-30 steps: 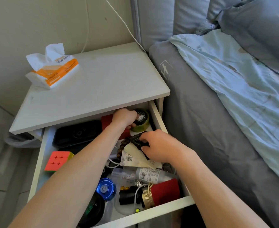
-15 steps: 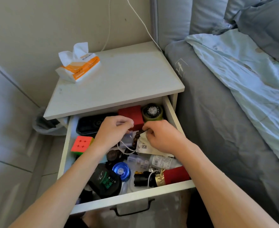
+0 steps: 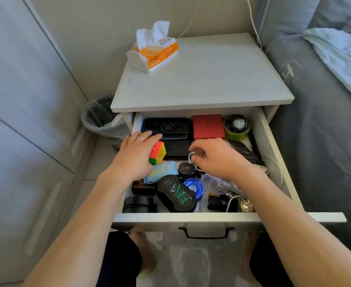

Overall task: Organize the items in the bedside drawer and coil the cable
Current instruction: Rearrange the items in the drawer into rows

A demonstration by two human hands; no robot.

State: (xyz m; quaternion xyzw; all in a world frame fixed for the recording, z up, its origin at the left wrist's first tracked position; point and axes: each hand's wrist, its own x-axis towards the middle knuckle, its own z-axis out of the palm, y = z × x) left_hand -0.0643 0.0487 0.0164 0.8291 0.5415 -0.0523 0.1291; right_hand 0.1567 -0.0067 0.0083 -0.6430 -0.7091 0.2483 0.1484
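Evidently an early stage: the bedside drawer (image 3: 261, 129) stands open and crowded, and the white cable (image 3: 191, 157) is uncoiled. The right hand (image 3: 214, 157), fingers curled, pinches a loop of cable mid-drawer; the left hand (image 3: 135, 156), fingers relaxed, rests on the puzzle cube (image 3: 158, 152). Back row: black case (image 3: 166, 126), red box (image 3: 208, 126), tape roll (image 3: 237, 127). Front: dark oval pouch (image 3: 176, 193), blue round tin (image 3: 194, 187), black jar (image 3: 139, 204). Sorting and coiling remain.
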